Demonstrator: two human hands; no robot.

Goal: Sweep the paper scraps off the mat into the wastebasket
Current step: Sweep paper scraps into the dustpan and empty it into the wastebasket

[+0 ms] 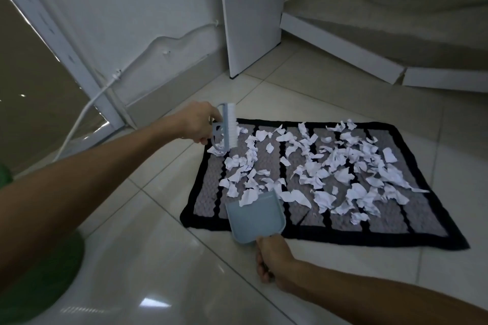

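A grey mat with black stripes and a black border lies on the tiled floor, strewn with several torn white paper scraps. My left hand grips a small blue hand brush with white bristles, held at the mat's far left corner over the scraps. My right hand holds the handle of a light blue dustpan, whose lip rests on the mat's near left part. One scrap lies on the pan's front edge. No wastebasket can be made out with certainty.
A green rounded object sits at the lower left beside my left arm. A white cable runs down the wall at left. A white cabinet panel stands behind the mat, with white boards on the floor to the right.
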